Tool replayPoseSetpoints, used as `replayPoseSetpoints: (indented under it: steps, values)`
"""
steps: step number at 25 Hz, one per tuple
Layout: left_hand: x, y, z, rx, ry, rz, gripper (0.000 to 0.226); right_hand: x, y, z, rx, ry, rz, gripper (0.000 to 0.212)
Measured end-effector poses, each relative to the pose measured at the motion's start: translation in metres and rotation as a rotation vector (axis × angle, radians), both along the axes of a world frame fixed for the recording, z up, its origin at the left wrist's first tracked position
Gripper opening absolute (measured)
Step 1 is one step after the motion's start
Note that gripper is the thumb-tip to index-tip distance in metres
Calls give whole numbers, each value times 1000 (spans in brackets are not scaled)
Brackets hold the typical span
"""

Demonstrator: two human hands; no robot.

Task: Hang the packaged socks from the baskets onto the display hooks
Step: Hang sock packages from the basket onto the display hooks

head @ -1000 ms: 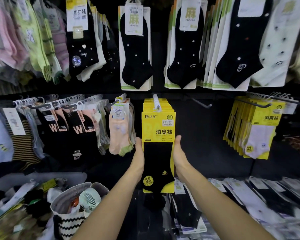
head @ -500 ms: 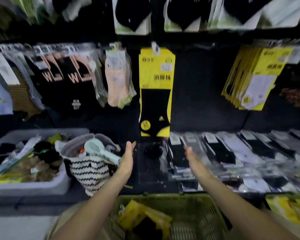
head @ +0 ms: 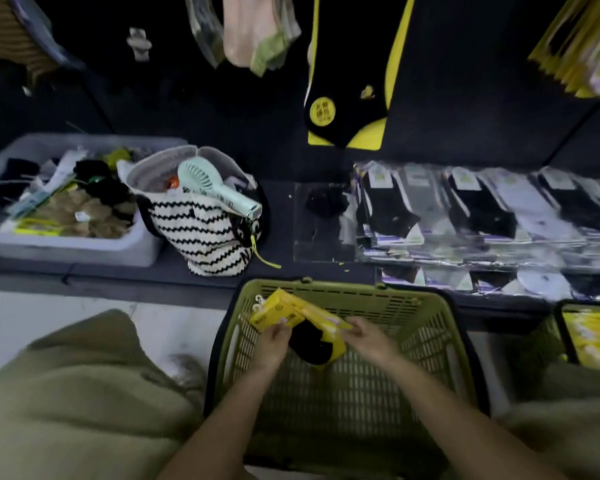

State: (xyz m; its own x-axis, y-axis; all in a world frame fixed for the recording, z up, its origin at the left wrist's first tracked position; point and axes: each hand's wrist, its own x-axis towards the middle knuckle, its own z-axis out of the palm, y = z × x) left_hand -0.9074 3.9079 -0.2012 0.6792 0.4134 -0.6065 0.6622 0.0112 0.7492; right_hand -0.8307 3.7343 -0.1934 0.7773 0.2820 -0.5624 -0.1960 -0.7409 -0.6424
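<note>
Both hands are down in the green basket (head: 430, 306), which sits on the floor in front of the low shelf.

- Packs (head: 284, 311): a small stack of yellow card sleeves with black socks showing at the lower end. They are tilted, with the top end up and to the left, against the basket's far wall.
- Left hand (head: 272, 344): fingers curled round the stack's near-left edge.
- Right hand (head: 369, 341): fingertips pinch the right edge of the card. The blur hides the finer detail.
- Hangers (head: 257, 304): white plastic loops stick out at the top-left of the stack.

Handling, as judged:
- The stack is light. The card is stiff enough to hold flat but would crease if squeezed hard.
- The sock end is soft and floppy.
- If the sleeves are glossy, the stack may fan out or slide, so it should be gripped across both long edges.
- The loops should lead and be kept lined up, so that one push threads them all onto a hook.
- The hooks themselves are out of frame above.

Writing:
- A matching hung pack (head: 347, 81) on the wall shows a round yellow sticker (head: 323, 110). Its print is too blurred to read.
- The held sleeves show marks, none of them legible.
- The flat packs (head: 482, 209) on the shelf have pale header cards that cannot be read.
- A second basket (head: 561, 341) at the right holds more yellow packs.
- A striped bag (head: 205, 237) with a mint fan (head: 212, 188) stands on the shelf at the left, and no brand can be made out on either.
</note>
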Motion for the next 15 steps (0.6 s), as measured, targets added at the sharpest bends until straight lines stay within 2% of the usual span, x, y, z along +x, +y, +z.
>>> replayPoseSetpoints:
  steps: [2, 4, 9, 13, 15]
  values:
    - [-5, 4, -18, -37, 59, 73, 17, -7, 12, -17, -14, -7, 71, 47]
    - [-1, 11, -31, -55, 104, 95, 14, -8, 24, -25, -34, -58, 157, 50]
    - [29, 29, -60, -158, 89, 255, 38, 17, 71, -30, -38, -245, 250, 52]
    - [37, 40, -79, -285, 66, 380, 44, 22, 101, -43, -67, -214, 305, 57]
    - [41, 41, -84, -362, 60, 420, 43, 23, 106, -50, -52, -218, 267, 56]
